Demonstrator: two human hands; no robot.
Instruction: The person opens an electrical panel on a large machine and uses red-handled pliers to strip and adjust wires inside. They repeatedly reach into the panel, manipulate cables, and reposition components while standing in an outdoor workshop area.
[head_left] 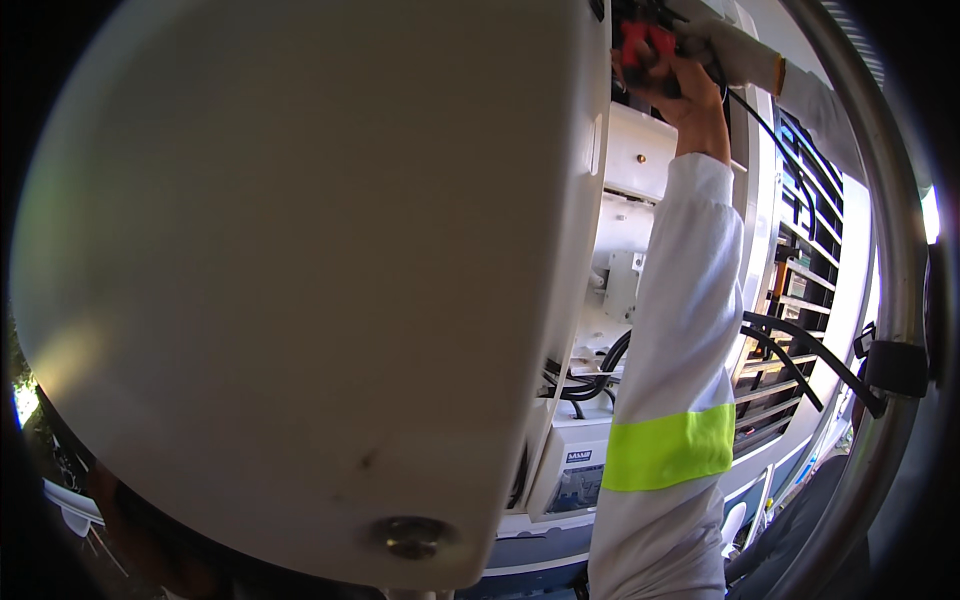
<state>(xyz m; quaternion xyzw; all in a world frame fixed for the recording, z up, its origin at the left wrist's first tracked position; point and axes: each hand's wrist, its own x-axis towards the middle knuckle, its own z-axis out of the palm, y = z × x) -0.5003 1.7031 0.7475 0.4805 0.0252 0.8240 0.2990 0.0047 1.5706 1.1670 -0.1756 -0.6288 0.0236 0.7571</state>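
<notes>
Fingers of the right hand [692,95] are grasping a red tool [646,42] at one o'clock, apparently working inside the cabinet [632,132]; the next move is likely needing clearance from the gloved hand [738,55]. Left fingers are not showing.

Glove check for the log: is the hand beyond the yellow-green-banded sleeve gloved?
No, bare skin shows on the right hand above the white cuff.

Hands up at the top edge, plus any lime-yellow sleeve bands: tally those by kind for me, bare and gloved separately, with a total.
Bare hand: 1
Gloved hand: 1
Lime-yellow sleeve band: 1
Total: 3
</notes>
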